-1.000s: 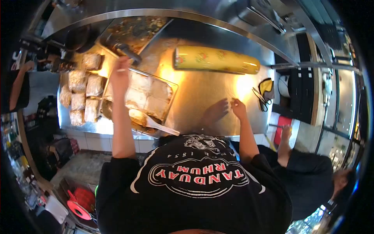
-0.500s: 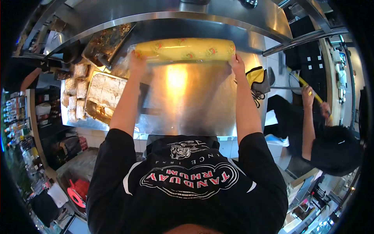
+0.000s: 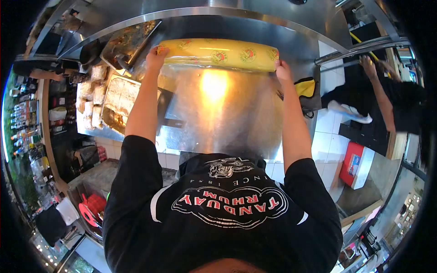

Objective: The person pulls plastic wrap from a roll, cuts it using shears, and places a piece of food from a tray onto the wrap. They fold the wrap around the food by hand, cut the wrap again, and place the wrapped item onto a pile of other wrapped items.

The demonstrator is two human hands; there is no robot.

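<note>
Head cam on my end shows both hands on the big yellow roll (image 3: 218,54), which sits crosswise over the far part of the metal surface (image 3: 241,104); can't tell from this angle if it's lifted or resting there. Left hand (image 3: 157,57) has its fingers curled around the left end, and the right hand (image 3: 282,71) has the other end, thumb on the near side, the rest of those fingers mostly hidden, so I can't say how tightly they're closed. The roll is shiny, printed with red-and-green logos. Off to the left I've got a tray (image 3: 113,127) with pale-topped food (image 3: 122,93), partly behind the left forearm, and wrapped packs (image 3: 93,96) just beside it. Another tray with browned bits sits further back. A flat metal blade (image 3: 173,123) lies near the left forearm. Over on the right, a yellow-and-black cloth thing (image 3: 305,88) is next to the right forearm, dark scissor handles (image 3: 308,113) just below it. Past that, a co-worker's hand (image 3: 368,66) is on a long pole.
</note>
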